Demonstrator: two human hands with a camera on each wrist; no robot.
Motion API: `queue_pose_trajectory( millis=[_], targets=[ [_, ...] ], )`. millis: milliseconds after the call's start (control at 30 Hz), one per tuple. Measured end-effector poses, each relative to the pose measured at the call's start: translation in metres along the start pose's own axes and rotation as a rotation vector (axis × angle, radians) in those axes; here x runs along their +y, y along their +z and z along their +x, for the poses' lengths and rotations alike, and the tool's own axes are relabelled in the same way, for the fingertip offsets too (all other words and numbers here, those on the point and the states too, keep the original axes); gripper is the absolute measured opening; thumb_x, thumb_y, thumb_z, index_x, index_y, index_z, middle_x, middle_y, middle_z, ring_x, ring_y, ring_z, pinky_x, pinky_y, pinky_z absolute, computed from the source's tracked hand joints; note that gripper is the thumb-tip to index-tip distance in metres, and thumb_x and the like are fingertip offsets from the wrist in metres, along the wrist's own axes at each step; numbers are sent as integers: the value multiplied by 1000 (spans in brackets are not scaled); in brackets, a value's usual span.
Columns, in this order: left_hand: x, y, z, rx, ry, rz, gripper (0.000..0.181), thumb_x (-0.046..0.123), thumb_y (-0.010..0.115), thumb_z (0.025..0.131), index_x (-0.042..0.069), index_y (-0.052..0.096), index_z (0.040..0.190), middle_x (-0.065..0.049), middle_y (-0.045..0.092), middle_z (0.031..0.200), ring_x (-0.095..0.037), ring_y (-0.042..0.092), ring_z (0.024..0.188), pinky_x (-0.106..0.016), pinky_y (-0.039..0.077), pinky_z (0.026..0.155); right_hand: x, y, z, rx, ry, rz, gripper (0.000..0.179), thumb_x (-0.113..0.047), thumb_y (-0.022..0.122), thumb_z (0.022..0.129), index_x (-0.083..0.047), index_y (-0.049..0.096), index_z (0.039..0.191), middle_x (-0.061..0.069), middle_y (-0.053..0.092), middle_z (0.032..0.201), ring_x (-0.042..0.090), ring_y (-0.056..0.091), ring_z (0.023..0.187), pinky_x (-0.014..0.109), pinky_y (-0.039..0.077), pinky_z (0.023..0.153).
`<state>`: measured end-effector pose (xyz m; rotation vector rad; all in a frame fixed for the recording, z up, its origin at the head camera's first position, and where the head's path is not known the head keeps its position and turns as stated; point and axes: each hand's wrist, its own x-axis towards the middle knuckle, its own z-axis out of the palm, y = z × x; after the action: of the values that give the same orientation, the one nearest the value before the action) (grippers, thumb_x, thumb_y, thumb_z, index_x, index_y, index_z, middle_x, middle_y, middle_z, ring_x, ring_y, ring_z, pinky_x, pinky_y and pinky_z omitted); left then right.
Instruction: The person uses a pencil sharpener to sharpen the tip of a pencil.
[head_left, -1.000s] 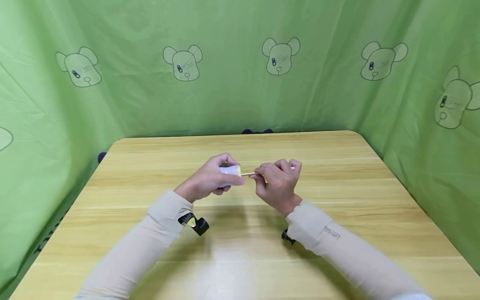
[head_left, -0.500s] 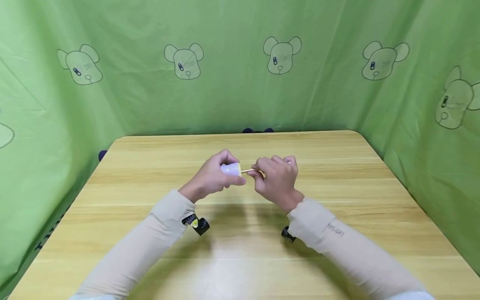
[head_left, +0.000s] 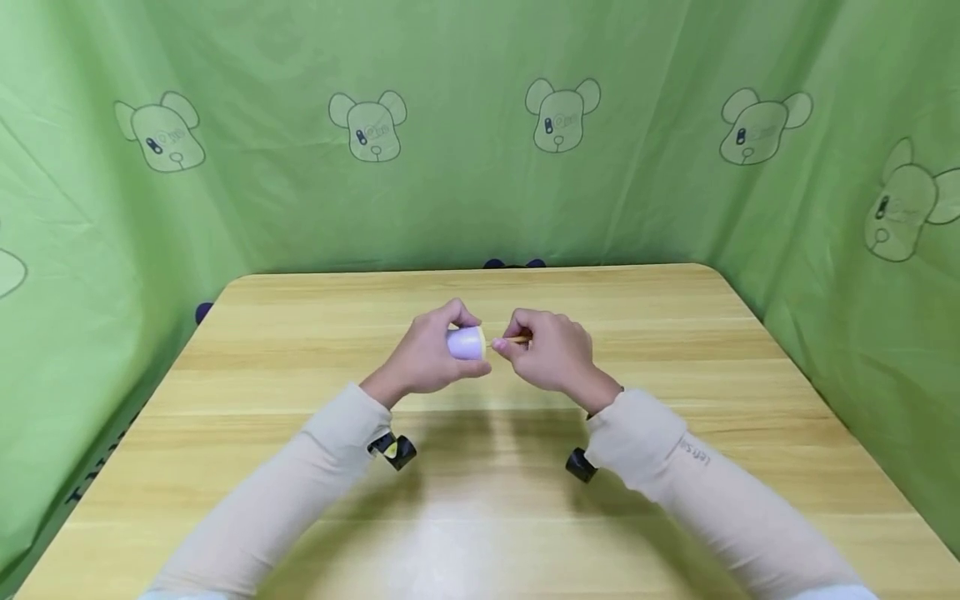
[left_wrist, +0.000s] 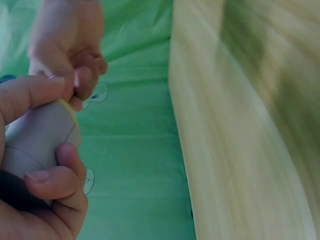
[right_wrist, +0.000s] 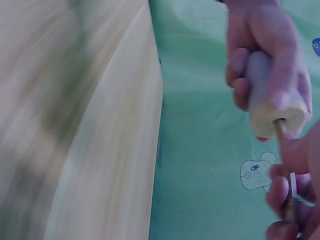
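My left hand [head_left: 431, 350] grips a lavender cylinder [head_left: 467, 342] with a pale yellow end, held sideways above the table. In the right wrist view, that yellow end [right_wrist: 265, 120] has a dark hole in its middle. My right hand [head_left: 553, 348] pinches a thin brown stick [head_left: 517, 339] between thumb and forefinger, close to the yellow end. Seen from the right wrist, the stick [right_wrist: 280, 132] has its tip at the hole and its other end runs back under the curled fingers. In the left wrist view the cylinder [left_wrist: 42, 130] hides the stick.
Both hands are over a light wooden table [head_left: 480, 517]. Green curtains [head_left: 465, 200] printed with bear heads stand behind it and on both sides. A black wrist camera hangs below each sleeve [head_left: 637, 442].
My right hand has shifted its hold on the stick, turning so that thumb and forefinger now pinch it nearer the cylinder. The left hand has moved slightly right with the cylinder.
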<state>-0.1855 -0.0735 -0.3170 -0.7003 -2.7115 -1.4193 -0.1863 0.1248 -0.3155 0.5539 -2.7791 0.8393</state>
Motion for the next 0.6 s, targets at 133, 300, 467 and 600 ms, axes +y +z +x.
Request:
queue_pose_trajectory(
  millis=[133,300,467,600],
  targets=[
    [0,-6,1,-26,-80,-147,47,16,83,73,8,56,110,-11,58,103,-27,58,84,-33,53,63,9,12,-3,276,-235,-32,20,-33,76,82,-15,69,85,-2,67,82,21,59,73,42,38,65],
    [-1,-7,1,-72,-167,-328,51,14,83,74,5,55,115,-13,55,104,-23,56,76,-28,46,54,27,25,-2,592,-566,-64,25,-31,72,86,-6,70,85,8,67,84,29,58,75,48,36,68],
    [-1,-13,0,-150,-253,-497,47,7,78,77,2,51,114,-13,54,92,-18,50,59,-24,34,46,40,37,2,773,-767,-72,28,-29,64,94,-4,70,85,10,66,78,29,57,67,46,38,63],
    [0,-16,0,-226,-307,-581,42,6,74,79,2,48,111,-10,54,82,-14,47,53,-23,30,42,43,45,4,889,-842,-88,26,-27,65,94,-5,71,81,8,67,74,26,57,60,43,37,59]
  ],
)
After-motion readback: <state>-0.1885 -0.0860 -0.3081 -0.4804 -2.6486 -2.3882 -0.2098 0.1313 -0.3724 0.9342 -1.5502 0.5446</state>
